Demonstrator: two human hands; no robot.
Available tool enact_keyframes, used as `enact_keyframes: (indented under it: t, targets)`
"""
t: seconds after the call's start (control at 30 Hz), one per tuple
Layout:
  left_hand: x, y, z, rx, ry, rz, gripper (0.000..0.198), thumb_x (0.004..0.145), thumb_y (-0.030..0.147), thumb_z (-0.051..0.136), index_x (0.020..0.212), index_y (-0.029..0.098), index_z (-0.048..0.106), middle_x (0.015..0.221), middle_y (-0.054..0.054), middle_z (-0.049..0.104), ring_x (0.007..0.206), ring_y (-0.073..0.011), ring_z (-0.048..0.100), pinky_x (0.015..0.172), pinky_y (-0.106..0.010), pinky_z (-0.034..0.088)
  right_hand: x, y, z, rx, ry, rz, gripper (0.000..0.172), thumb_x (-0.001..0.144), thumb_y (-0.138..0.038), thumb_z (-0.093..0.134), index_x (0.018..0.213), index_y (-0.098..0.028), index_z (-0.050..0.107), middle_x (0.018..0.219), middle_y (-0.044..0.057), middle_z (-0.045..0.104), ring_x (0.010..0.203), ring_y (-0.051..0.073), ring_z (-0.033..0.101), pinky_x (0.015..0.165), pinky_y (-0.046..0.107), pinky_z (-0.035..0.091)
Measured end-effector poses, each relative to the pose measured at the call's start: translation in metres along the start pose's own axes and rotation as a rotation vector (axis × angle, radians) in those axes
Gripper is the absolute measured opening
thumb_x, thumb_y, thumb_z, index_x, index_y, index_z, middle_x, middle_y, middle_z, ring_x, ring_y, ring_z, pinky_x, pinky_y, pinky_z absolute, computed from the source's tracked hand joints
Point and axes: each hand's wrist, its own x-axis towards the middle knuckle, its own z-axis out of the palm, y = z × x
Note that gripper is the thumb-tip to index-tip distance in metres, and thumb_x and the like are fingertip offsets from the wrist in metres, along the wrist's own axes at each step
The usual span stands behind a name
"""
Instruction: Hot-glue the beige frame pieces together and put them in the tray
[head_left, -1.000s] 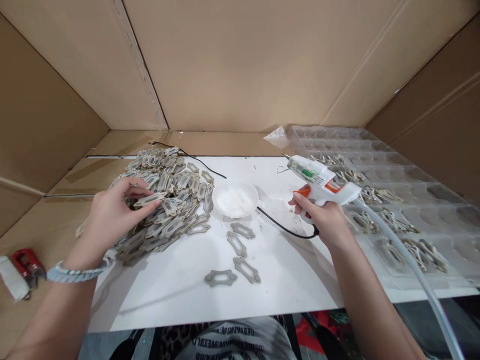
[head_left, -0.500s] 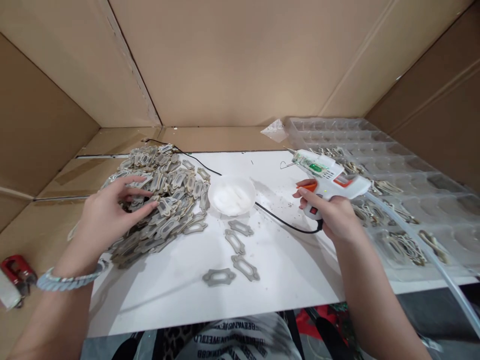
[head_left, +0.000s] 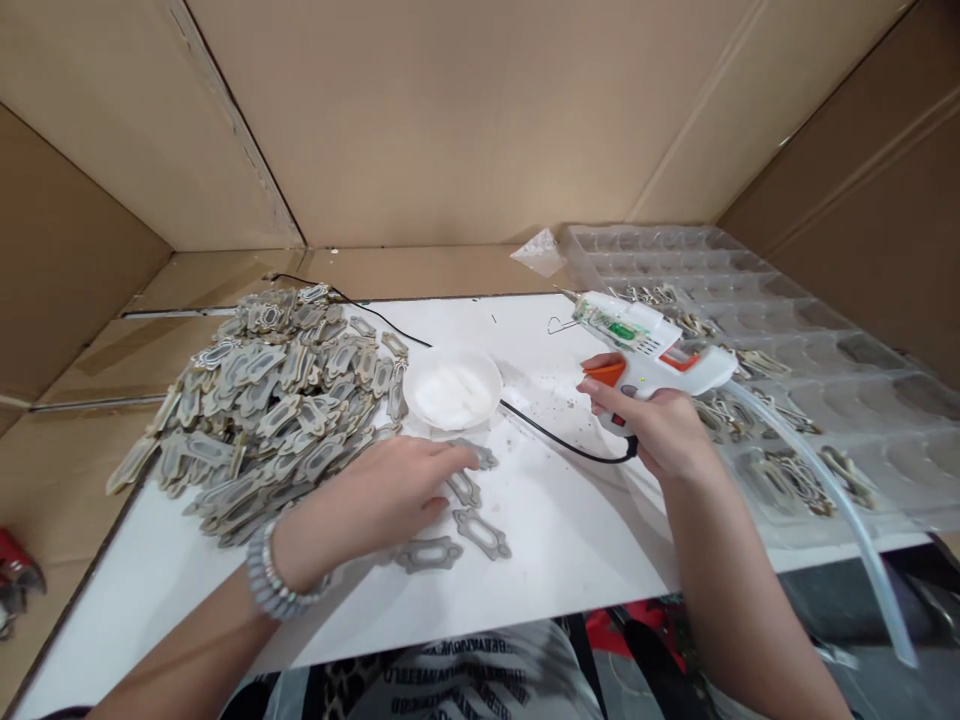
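Fabric, pale grey with dark lettering, shows nearest, below the edge of the white flat-topped table. Above that edge, the person's left hand, with a pale blue braided bracelet at its wrist, reaches across a few loose grey frame-shaped pieces with open centres. Its fingers are bent and the thumb hangs low; whether a piece is pinched beneath them cannot be told. Those loose pieces lie flat between the near edge and the dish, one partly hidden by the fingertips, so a dragging finger could push them askew.

The right hand is wrapped around a white glue gun with an orange trigger, its nozzle pointing leftward and away. An early squeeze could drip glue on the table. The long translucent glue stick at its rear passes over the tray's near part and might catch there if the gun swings.

Farther in, a black cord meets the shallow round white dish; a tug could shift it. Leftward, a heaped pile of similar grey pieces could slide if brushed. Rightward sits a clear plastic compartment tray, partly filled; behind everything stand brown cardboard walls.
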Motion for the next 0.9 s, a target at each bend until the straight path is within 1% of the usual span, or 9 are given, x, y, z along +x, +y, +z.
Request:
enact_keyframes:
  t: [0.03,0.1,0.27,0.4,0.5,0.57,0.73,0.8,0.9]
  targets:
    - [0.002,0.002,0.004,0.018,-0.035,-0.021,0.044,0.078,0.005,0.062,0.117,0.025,0.062,0.096,0.000,0.076,0.083,-0.0195,0.072,0.067,-0.027,0.051,0.000,-0.001,0.000,-0.001,-0.001,-0.001,0.035,0.061,-0.047,0.082,0.079,-0.021,0.068,0.061,-0.001,0.059,0.056,0.014,0.050,0.049,0.027,0.037]
    - [0.004,0.002,0.009,0.055,-0.051,-0.041,0.042,0.077,0.004,0.060,0.114,0.024,0.061,0.094,0.000,0.076,0.079,-0.0201,0.072,0.064,-0.027,0.050,-0.001,-0.003,0.001,0.001,-0.004,-0.007,0.033,0.061,-0.047,0.081,0.077,-0.021,0.067,0.059,-0.001,0.057,0.054,0.014,0.048,0.048,0.027,0.035]
    - [0.002,-0.001,0.013,0.101,0.004,-0.035,0.028,0.078,0.005,0.061,0.101,0.021,0.063,0.099,-0.003,0.071,0.070,-0.0180,0.068,0.058,-0.027,0.047,-0.003,-0.009,0.004,0.014,-0.012,-0.013,0.033,0.060,-0.045,0.079,0.077,-0.021,0.066,0.062,0.000,0.060,0.055,0.015,0.051,0.050,0.028,0.039]
    - [0.000,-0.002,0.015,0.088,0.018,0.033,0.022,0.081,0.010,0.065,0.098,0.023,0.068,0.103,-0.003,0.067,0.063,-0.0135,0.062,0.054,-0.026,0.042,-0.007,-0.010,0.007,0.011,-0.067,-0.018,0.032,0.064,-0.047,0.077,0.078,-0.021,0.065,0.066,0.001,0.062,0.056,0.015,0.052,0.051,0.028,0.040]
    - [-0.001,-0.004,0.018,0.074,0.020,0.038,0.016,0.083,0.012,0.065,0.094,0.022,0.069,0.102,-0.004,0.067,0.057,-0.0114,0.058,0.054,-0.026,0.042,-0.011,-0.009,0.010,-0.013,-0.106,-0.034,0.030,0.067,-0.045,0.077,0.081,-0.021,0.066,0.071,0.002,0.065,0.058,0.014,0.054,0.052,0.027,0.043]
    - [-0.001,-0.006,0.021,0.054,0.025,0.039,0.012,0.082,0.014,0.068,0.092,0.021,0.068,0.101,-0.004,0.068,0.056,-0.0110,0.059,0.055,-0.026,0.044,-0.013,-0.009,0.012,-0.036,-0.123,-0.050,0.029,0.068,-0.044,0.077,0.082,-0.021,0.066,0.069,0.001,0.064,0.058,0.014,0.055,0.054,0.028,0.045]
    - [-0.006,-0.012,0.022,-0.007,0.060,0.025,0.014,0.081,0.019,0.073,0.092,0.021,0.066,0.090,-0.001,0.073,0.063,-0.0138,0.066,0.058,-0.024,0.048,-0.016,-0.010,0.015,-0.063,-0.154,-0.070,0.029,0.069,-0.044,0.077,0.082,-0.020,0.067,0.064,-0.001,0.061,0.056,0.015,0.054,0.050,0.027,0.045]
    - [-0.009,-0.015,0.020,-0.046,0.141,0.031,0.013,0.085,0.021,0.070,0.097,0.021,0.067,0.082,0.001,0.073,0.062,-0.0135,0.067,0.056,-0.023,0.048,-0.018,-0.010,0.016,-0.069,-0.170,-0.092,0.028,0.070,-0.044,0.077,0.081,-0.021,0.067,0.065,0.000,0.062,0.056,0.014,0.054,0.050,0.027,0.046]
    - [-0.012,-0.019,0.015,-0.093,0.417,0.088,0.021,0.094,0.026,0.062,0.114,0.021,0.064,0.076,0.002,0.073,0.056,-0.0103,0.065,0.052,-0.020,0.047,-0.021,-0.012,0.016,-0.098,-0.192,-0.115,0.025,0.072,-0.044,0.075,0.080,-0.021,0.068,0.064,0.000,0.063,0.056,0.015,0.056,0.051,0.027,0.049]
